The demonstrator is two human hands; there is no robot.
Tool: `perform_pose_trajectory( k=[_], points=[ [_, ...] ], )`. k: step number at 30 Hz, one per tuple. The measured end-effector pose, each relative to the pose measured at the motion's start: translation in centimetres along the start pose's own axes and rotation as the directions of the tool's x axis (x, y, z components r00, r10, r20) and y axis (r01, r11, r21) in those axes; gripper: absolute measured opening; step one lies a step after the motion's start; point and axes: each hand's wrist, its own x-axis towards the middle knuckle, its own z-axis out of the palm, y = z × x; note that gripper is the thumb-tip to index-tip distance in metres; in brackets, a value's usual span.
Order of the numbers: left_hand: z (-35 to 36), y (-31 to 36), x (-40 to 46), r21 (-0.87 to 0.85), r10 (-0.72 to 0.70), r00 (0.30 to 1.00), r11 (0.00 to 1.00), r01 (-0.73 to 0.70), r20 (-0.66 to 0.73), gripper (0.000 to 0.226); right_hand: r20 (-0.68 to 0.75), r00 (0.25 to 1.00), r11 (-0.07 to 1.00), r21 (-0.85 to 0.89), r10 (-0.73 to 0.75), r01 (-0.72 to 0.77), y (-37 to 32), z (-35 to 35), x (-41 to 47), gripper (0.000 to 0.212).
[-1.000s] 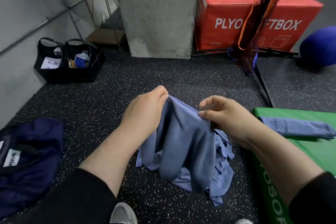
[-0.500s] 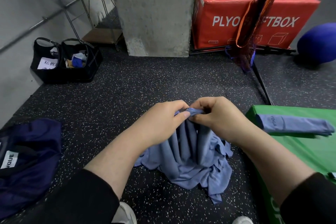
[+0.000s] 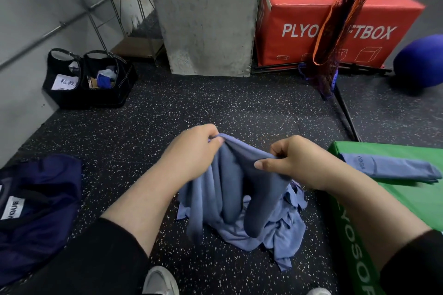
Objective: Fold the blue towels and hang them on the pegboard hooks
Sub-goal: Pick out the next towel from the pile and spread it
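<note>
A dark speckled floor [image 3: 215, 108] fills the view, with a concrete pillar [image 3: 203, 14] and a red plyo box [image 3: 311, 19] at the back. At the right a green box [image 3: 419, 199] carries a folded blue towel [image 3: 393, 169] on its top. Centre floor, a crumpled blue towel [image 3: 239, 203] hangs in folds from both hands — the left hand [image 3: 191, 151] pinches one upper edge with curled fingers, the right hand [image 3: 294, 160] grips the other, the two hands apart.
</note>
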Motion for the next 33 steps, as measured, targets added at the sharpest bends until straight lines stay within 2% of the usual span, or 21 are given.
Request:
perform_pose_trajectory(
  k=[4, 9, 11, 12, 14, 15, 16, 18, 20, 22, 25, 28, 30, 33],
  points=[
    [-0.7, -1.2, 0.3, 0.047, -0.112, 0.987, 0.992, 0.118, -0.117, 0.025, -0.017, 0.999, 1.000, 0.016, 0.027, -0.027, 0.2, -0.3, -0.2, 0.049],
    [-1.0, -1.9, 0.2, 0.058, -0.173, 0.974, 0.981, 0.183, -0.143, 0.029, -0.078, 0.997, 0.947, 0.320, 0.026, 0.000, 0.4, -0.5, -0.6, 0.043],
    [-1.2, -2.0, 0.2, 0.017, -0.156, 0.973, 0.987, 0.161, -0.168, 0.027, -0.059, 0.998, 0.871, 0.492, 0.035, -0.002, 0.6, -0.6, -0.6, 0.037],
    [-1.2, -2.0, 0.3, -0.049, -0.156, 0.971, 0.988, 0.149, -0.183, 0.022, -0.037, 0.998, 0.792, 0.610, 0.053, -0.019, 0.7, -0.5, -0.5, 0.033],
    [-1.3, -1.5, 0.0, -0.259, -0.209, 0.967, 0.951, 0.167, -0.144, 0.013, -0.015, 0.995, 0.638, 0.768, 0.096, -0.050, 0.7, -0.5, -0.3, 0.024],
    [-1.2, -1.2, -0.2, -0.346, -0.237, 0.966, 0.919, 0.190, -0.099, 0.022, -0.017, 0.993, 0.596, 0.801, 0.114, -0.054, 0.8, -0.5, -0.2, 0.027],
    [-1.0, -1.1, -0.4, -0.407, -0.251, 0.967, 0.889, 0.210, -0.050, 0.032, -0.014, 0.992, 0.571, 0.818, 0.124, -0.060, 0.9, -0.5, -0.1, 0.031],
    [-0.4, -0.7, -0.7, -0.475, -0.255, 0.966, 0.847, 0.236, 0.025, 0.046, 0.001, 0.994, 0.559, 0.827, 0.105, -0.060, 0.9, -0.2, 0.2, 0.022],
    [0.3, -0.2, -0.9, -0.552, -0.249, 0.966, 0.797, 0.245, 0.068, 0.054, 0.024, 0.995, 0.549, 0.832, 0.101, -0.076, 0.8, 0.3, 0.4, 0.012],
    [1.0, 0.4, -0.9, -0.622, -0.232, 0.970, 0.750, 0.223, 0.068, 0.057, 0.029, 0.993, 0.542, 0.836, 0.114, -0.087, 0.5, 0.9, 0.6, 0.016],
    [1.8, 0.9, -1.0, -0.734, -0.244, 0.968, 0.647, 0.206, 0.057, 0.047, -0.020, 0.993, 0.614, 0.787, 0.119, -0.057, -0.1, 1.6, 0.7, 0.017],
    [2.1, 1.7, -1.1, -0.823, -0.294, 0.955, 0.533, 0.196, 0.037, 0.019, -0.087, 0.984, 0.672, 0.740, 0.153, -0.039, -0.7, 2.1, 0.8, 0.014],
    [2.4, 2.2, -1.2, -0.846, -0.329, 0.944, 0.504, 0.172, -0.004, 0.006, -0.110, 0.977, 0.685, 0.727, 0.181, -0.045, -0.9, 2.3, 1.0, 0.010],
    [2.7, 2.8, -1.3, -0.843, -0.340, 0.940, 0.515, 0.153, -0.037, 0.004, -0.142, 0.970, 0.703, 0.710, 0.199, -0.040, -1.2, 2.5, 1.2, 0.008]
  ],
)
